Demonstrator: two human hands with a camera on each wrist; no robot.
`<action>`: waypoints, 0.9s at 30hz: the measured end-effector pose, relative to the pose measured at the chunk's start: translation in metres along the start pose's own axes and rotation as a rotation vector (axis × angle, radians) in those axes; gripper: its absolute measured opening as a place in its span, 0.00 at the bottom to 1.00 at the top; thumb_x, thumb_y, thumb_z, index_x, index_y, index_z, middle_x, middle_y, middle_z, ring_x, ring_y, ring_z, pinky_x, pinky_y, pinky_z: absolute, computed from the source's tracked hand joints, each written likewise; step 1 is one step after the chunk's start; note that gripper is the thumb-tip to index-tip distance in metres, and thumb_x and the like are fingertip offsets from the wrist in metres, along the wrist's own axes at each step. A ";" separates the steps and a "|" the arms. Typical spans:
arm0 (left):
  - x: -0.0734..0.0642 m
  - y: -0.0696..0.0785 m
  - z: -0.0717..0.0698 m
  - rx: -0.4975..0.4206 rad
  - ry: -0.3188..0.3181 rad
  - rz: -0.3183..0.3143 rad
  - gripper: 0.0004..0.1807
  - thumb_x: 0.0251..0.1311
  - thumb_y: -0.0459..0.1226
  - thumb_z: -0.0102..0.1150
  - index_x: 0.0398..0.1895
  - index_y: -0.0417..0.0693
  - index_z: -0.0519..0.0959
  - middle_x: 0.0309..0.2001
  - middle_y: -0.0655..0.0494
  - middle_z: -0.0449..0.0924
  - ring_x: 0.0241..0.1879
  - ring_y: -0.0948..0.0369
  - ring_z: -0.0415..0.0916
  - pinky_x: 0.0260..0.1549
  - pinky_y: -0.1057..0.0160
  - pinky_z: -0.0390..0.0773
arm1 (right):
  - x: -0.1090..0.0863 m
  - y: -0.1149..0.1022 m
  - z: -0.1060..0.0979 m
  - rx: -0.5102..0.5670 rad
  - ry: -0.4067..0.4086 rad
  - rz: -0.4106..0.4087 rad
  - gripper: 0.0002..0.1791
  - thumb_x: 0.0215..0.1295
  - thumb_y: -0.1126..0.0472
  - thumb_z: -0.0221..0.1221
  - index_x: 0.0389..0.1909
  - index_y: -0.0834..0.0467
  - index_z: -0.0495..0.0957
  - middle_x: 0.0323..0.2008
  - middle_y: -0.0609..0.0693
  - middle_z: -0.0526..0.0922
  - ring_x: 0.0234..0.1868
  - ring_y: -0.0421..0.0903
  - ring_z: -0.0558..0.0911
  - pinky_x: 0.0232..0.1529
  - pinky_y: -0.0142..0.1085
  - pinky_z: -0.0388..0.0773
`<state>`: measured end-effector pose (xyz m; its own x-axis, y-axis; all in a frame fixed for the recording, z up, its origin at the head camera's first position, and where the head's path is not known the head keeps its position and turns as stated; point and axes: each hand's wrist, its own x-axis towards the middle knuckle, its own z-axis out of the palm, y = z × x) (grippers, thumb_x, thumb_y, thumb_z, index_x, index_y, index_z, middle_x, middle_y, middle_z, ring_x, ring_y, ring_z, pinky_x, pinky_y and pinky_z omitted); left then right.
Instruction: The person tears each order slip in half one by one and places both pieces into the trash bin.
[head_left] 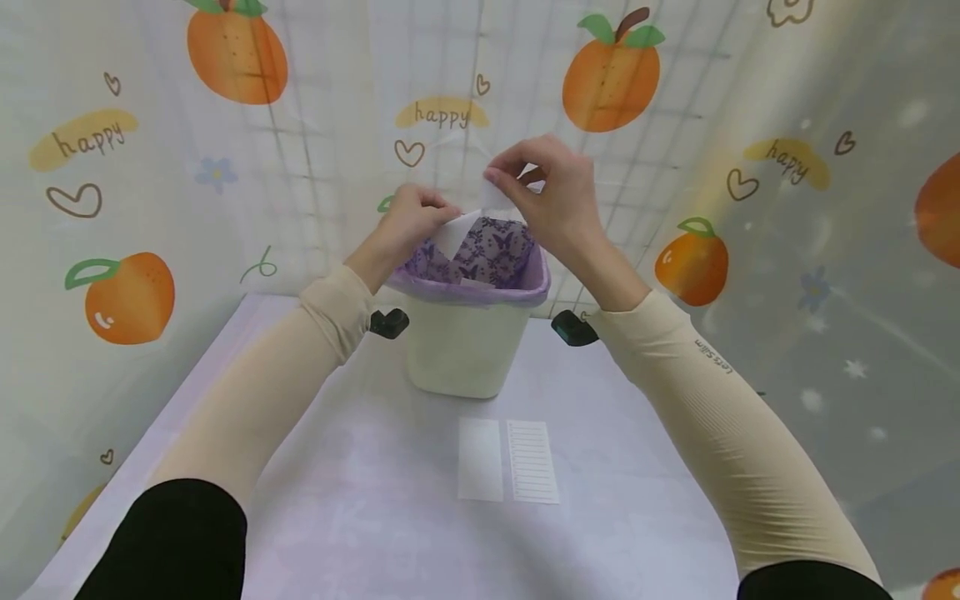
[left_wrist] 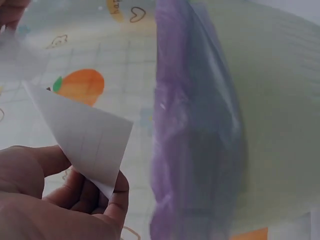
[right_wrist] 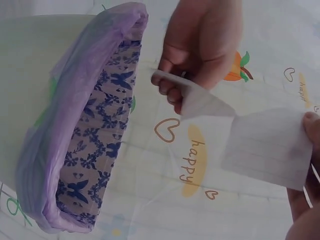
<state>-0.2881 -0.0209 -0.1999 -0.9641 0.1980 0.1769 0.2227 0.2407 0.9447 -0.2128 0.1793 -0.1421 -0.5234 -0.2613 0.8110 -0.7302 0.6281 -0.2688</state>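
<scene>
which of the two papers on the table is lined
The right sheet in the head view: it shows printed lines; the left sheet looks plain.

A fruit-printed curtain [head_left: 337,50] hangs behind the table [head_left: 360,508].

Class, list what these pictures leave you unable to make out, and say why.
Head view: the floor of the bin, hidden behind its front wall.
Head view: any writing on the lined sheet, too small to read.
Left wrist view: most of the right hand, cut off by the top and left edges; the paper it holds is blurred.
</scene>
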 end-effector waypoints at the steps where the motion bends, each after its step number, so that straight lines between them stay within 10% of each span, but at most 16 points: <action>1: 0.000 -0.002 -0.001 0.002 0.011 -0.011 0.07 0.70 0.37 0.66 0.38 0.40 0.85 0.40 0.55 0.80 0.40 0.61 0.73 0.39 0.65 0.76 | 0.001 -0.001 0.000 0.002 0.009 -0.002 0.05 0.70 0.61 0.69 0.41 0.59 0.90 0.38 0.52 0.90 0.43 0.39 0.82 0.45 0.27 0.82; 10: -0.002 -0.009 -0.008 0.008 0.071 -0.035 0.09 0.71 0.37 0.67 0.44 0.37 0.86 0.52 0.50 0.83 0.45 0.60 0.76 0.45 0.66 0.78 | 0.001 0.005 0.002 -0.018 0.073 0.074 0.08 0.70 0.59 0.69 0.42 0.60 0.90 0.38 0.52 0.90 0.40 0.38 0.84 0.43 0.26 0.81; 20: -0.004 -0.019 -0.016 0.019 0.103 -0.011 0.10 0.70 0.35 0.65 0.48 0.39 0.86 0.51 0.50 0.85 0.49 0.58 0.77 0.56 0.58 0.77 | -0.017 0.037 0.019 -0.087 -0.213 0.372 0.14 0.74 0.63 0.62 0.56 0.63 0.84 0.51 0.59 0.88 0.54 0.54 0.84 0.59 0.45 0.82; 27: -0.008 -0.030 -0.032 -0.023 0.113 -0.021 0.10 0.71 0.34 0.63 0.47 0.36 0.85 0.59 0.46 0.83 0.63 0.52 0.74 0.69 0.50 0.71 | -0.036 0.061 0.018 -0.097 -0.208 0.396 0.19 0.72 0.62 0.61 0.60 0.66 0.81 0.58 0.63 0.85 0.58 0.60 0.82 0.63 0.51 0.78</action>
<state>-0.2912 -0.0605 -0.2208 -0.9790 0.0848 0.1852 0.1998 0.2221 0.9543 -0.2464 0.2134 -0.1969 -0.8380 -0.1224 0.5317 -0.4167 0.7726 -0.4789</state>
